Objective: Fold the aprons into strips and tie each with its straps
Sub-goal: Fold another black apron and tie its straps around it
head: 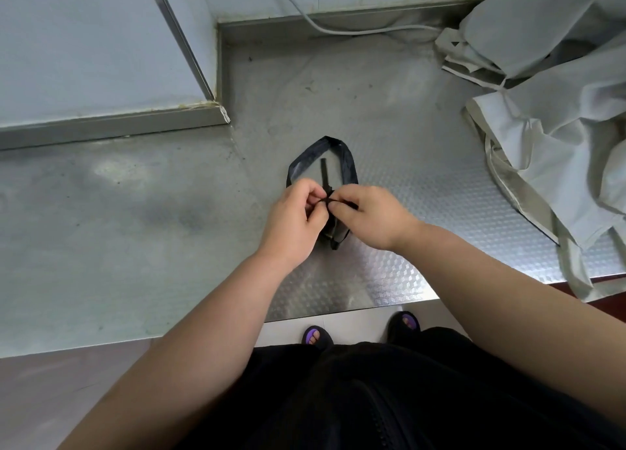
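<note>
A dark folded apron (333, 234) lies on the steel counter (135, 219), mostly hidden under my hands. Its wide neck loop (349, 160) spreads out on the counter beyond my fingers, and a thin strap end (324, 172) points away inside the loop. My left hand (294, 222) and my right hand (369, 216) meet over the bundle. Each pinches the thin dark strap between thumb and fingertips, right at the knot.
A heap of pale grey-white aprons (555, 117) covers the counter's right side and hangs over its front edge. A white cable (355, 29) runs along the back ledge. A raised steel-edged panel (101, 60) fills the back left. My feet in sandals show below the counter's front edge.
</note>
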Action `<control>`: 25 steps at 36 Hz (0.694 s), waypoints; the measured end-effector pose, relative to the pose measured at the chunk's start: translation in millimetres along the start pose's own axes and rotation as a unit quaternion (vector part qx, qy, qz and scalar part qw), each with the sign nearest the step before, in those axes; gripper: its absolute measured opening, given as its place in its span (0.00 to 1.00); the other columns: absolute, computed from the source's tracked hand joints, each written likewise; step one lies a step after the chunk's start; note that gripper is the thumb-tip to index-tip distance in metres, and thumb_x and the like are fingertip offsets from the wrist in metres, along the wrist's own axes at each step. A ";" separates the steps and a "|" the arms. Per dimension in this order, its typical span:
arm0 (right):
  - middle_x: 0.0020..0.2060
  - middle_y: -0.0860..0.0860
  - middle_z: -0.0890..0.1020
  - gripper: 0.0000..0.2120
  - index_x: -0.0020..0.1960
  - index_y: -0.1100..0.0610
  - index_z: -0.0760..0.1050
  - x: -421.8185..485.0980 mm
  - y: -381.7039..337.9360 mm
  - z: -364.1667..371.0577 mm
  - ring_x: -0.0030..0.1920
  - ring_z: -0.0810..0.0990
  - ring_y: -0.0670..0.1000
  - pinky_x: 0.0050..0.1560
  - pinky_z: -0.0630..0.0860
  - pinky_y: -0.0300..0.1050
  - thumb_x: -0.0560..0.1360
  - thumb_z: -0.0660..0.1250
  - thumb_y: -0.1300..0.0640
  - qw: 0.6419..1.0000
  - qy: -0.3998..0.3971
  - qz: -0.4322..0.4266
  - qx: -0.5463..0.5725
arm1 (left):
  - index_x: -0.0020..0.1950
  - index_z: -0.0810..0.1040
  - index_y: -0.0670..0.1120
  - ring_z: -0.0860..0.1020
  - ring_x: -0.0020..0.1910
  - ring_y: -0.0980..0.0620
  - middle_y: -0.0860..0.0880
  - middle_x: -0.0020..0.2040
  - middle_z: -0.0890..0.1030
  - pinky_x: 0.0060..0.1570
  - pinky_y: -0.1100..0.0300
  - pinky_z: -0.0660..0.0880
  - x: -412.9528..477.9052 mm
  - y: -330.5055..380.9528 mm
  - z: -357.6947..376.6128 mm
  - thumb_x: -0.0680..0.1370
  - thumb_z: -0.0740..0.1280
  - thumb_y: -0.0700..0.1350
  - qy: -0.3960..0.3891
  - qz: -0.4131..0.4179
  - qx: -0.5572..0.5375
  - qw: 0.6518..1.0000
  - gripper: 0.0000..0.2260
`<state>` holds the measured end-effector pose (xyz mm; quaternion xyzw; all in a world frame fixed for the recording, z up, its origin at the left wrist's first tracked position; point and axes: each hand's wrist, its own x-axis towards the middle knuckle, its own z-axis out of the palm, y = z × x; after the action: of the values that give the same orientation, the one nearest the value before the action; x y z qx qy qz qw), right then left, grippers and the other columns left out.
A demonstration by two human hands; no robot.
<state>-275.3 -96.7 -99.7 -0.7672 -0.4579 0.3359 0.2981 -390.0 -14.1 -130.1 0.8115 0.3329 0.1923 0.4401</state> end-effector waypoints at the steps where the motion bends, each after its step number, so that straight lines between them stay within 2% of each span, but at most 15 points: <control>1: 0.32 0.45 0.74 0.09 0.42 0.55 0.76 1.0 -1.9 -1.6 0.34 0.71 0.44 0.36 0.67 0.33 0.79 0.61 0.59 0.998 -0.016 0.036 0.057 | 0.48 0.71 0.48 0.73 0.39 0.61 0.50 0.44 0.75 0.42 0.74 0.68 0.3 0.0 -0.4 0.76 0.65 0.35 0.005 0.004 -0.006 1.000 0.08; 3: 0.28 0.45 0.71 0.11 0.37 0.54 0.73 3.5 -4.0 -4.1 0.31 0.69 0.43 0.35 0.68 0.35 0.78 0.61 0.60 0.984 -0.046 0.086 0.152 | 0.48 0.71 0.48 0.73 0.40 0.62 0.50 0.46 0.74 0.43 0.74 0.69 -0.7 -1.5 -1.0 0.75 0.65 0.34 0.023 0.023 -0.010 0.999 0.09; 6: 0.27 0.49 0.68 0.13 0.34 0.55 0.72 6.8 -5.4 -3.9 0.29 0.67 0.47 0.33 0.67 0.39 0.78 0.61 0.62 0.963 -0.070 0.129 0.226 | 0.48 0.79 0.42 0.75 0.42 0.60 0.52 0.48 0.72 0.48 0.70 0.72 -4.7 -9.2 -1.3 0.75 0.65 0.37 0.063 0.077 0.025 0.995 0.05; 10: 0.28 0.51 0.66 0.14 0.34 0.57 0.68 9.2 -7.1 -1.9 0.29 0.65 0.47 0.31 0.66 0.39 0.78 0.60 0.64 0.956 -0.074 0.148 0.241 | 0.52 0.83 0.39 0.75 0.45 0.57 0.44 0.48 0.78 0.50 0.76 0.68 -9.0 -14.4 -3.0 0.75 0.63 0.40 0.088 0.150 0.072 0.982 0.11; 14: 0.28 0.50 0.67 0.16 0.32 0.56 0.68 12.1 -7.3 -1.2 0.29 0.66 0.47 0.31 0.66 0.39 0.78 0.59 0.63 0.955 -0.065 0.152 0.247 | 0.51 0.83 0.39 0.76 0.43 0.57 0.50 0.53 0.74 0.50 0.72 0.70 -12.9 -17.4 -1.2 0.74 0.67 0.41 0.126 0.192 0.092 0.969 0.10; 16: 0.28 0.50 0.67 0.16 0.32 0.56 0.69 13.6 -7.2 -1.1 0.30 0.67 0.47 0.32 0.66 0.39 0.78 0.59 0.63 0.957 -0.068 0.153 0.238 | 0.48 0.84 0.39 0.76 0.43 0.57 0.51 0.50 0.74 0.49 0.73 0.70 -14.3 -17.5 1.0 0.74 0.67 0.41 0.145 0.184 0.083 0.969 0.09; 20: 0.28 0.51 0.67 0.15 0.32 0.57 0.70 13.3 -5.2 -1.5 0.30 0.66 0.48 0.33 0.66 0.40 0.77 0.59 0.64 0.956 -0.082 0.157 0.232 | 0.45 0.85 0.40 0.76 0.42 0.56 0.45 0.43 0.81 0.44 0.72 0.71 -14.3 -14.2 0.5 0.73 0.67 0.44 0.148 0.153 0.073 0.974 0.10; 23: 0.29 0.53 0.68 0.15 0.32 0.58 0.69 11.4 -5.3 -4.4 0.31 0.66 0.50 0.33 0.65 0.42 0.77 0.58 0.66 0.950 -0.088 0.149 0.259 | 0.44 0.85 0.42 0.77 0.41 0.56 0.47 0.43 0.81 0.41 0.63 0.73 -13.4 -12.3 -2.9 0.73 0.65 0.45 0.134 0.134 0.088 0.978 0.10; 25: 0.31 0.56 0.70 0.11 0.36 0.62 0.73 9.0 -7.2 -4.4 0.33 0.68 0.52 0.34 0.66 0.42 0.76 0.58 0.68 0.945 -0.097 0.135 0.280 | 0.43 0.84 0.43 0.78 0.43 0.50 0.48 0.44 0.80 0.42 0.59 0.73 -12.3 -12.0 -5.3 0.74 0.63 0.46 0.134 0.121 0.114 0.977 0.11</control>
<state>-272.2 -86.3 -93.7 -0.6712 -0.2639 0.5605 0.4070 -406.3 -15.0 -137.6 0.8576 0.3081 0.3117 0.2693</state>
